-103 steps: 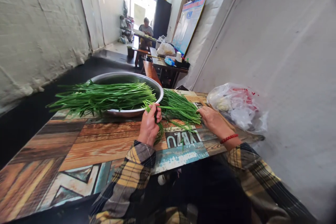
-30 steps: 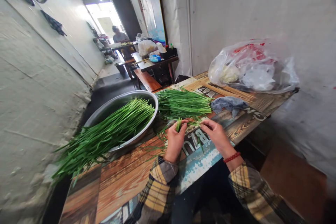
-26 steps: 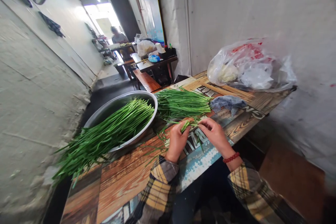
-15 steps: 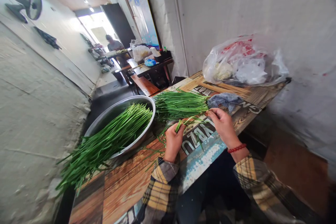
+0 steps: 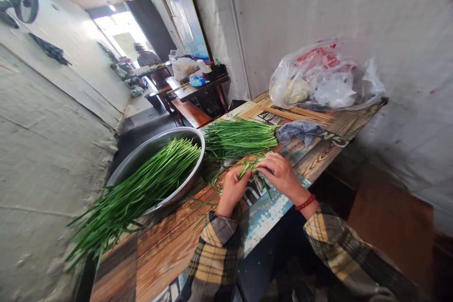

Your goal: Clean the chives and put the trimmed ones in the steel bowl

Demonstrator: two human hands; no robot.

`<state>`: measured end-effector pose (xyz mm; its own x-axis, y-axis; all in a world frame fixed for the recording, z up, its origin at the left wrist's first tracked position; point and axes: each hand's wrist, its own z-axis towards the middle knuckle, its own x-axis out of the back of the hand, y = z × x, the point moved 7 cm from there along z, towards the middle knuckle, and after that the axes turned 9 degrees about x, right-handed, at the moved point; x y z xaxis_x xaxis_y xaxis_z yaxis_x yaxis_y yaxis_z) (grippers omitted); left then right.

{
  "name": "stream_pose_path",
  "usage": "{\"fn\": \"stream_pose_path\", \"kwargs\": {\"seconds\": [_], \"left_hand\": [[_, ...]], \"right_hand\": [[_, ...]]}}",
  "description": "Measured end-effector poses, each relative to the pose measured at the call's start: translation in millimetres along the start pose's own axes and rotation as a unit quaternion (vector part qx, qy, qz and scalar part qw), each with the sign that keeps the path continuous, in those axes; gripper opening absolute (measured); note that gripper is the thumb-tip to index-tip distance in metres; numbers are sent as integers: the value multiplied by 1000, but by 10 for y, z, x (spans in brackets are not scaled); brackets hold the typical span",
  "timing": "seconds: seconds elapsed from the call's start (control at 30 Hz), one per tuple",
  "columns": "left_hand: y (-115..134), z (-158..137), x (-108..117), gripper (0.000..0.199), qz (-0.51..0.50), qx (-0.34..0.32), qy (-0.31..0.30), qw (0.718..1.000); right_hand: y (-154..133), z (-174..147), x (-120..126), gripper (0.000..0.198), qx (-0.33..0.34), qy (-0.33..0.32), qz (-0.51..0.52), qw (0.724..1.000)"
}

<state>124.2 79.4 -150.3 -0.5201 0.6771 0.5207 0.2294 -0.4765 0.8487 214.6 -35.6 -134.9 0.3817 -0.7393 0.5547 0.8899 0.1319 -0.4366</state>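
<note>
My left hand is closed around a few green garlic chives, their pale ends poking out past the thumb. Close beside it, my right hand pinches at the ends of those same stalks; its fingertips partly hide them. Just behind both hands, a loose pile of chives lies on the wood-patterned table. To the left, a metal basin holds a large bunch of chives, whose leafy ends hang over the rim.
A grey cloth lies right of the pile, with wooden sticks behind it. A clear plastic bag rests against the wall. Farther back are another table with bags and a seated person.
My right hand has moved left from the cut end of the pile to meet the stalks at my left hand. The whole view has shifted slightly.
</note>
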Motion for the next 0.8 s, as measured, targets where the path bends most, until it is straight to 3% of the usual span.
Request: {"fn": "stream_pose_path", "kwargs": {"seconds": [0.17, 0.23, 0.33, 0.4, 0.47, 0.53, 0.6, 0.7, 0.8], "left_hand": [[62, 4, -33, 33, 39, -57, 14, 997], [63, 6, -78, 34, 61, -69, -1, 996], [34, 11, -95, 34, 83, -68, -5, 994], [4, 15, -42, 34, 83, -57, 18, 995], [-30, 18, 28, 36, 67, -40, 44, 996], [-53, 19, 70, 37, 52, -28, 56, 997], [-47, 14, 74, 37, 51, -26, 56, 997], [-12, 1, 52, 34, 65, -32, 47, 996], [7, -11, 29, 32, 70, -35, 35, 996]], "right_hand": [[172, -196, -174, 15, -127, 85, 123, 980], [246, -271, -245, 18, -203, 116, 196, 952], [412, -396, -235, 26, -307, 196, 289, 885], [543, -478, -118, 30, -345, 258, 310, 848], [640, -522, 47, 31, -350, 293, 300, 838], [665, -506, 178, 33, -336, 278, 273, 858], [590, -424, 236, 34, -299, 222, 229, 900], [322, -228, 207, 27, -184, 121, 124, 967], [79, -81, 80, 22, -79, 47, 21, 996]]}}
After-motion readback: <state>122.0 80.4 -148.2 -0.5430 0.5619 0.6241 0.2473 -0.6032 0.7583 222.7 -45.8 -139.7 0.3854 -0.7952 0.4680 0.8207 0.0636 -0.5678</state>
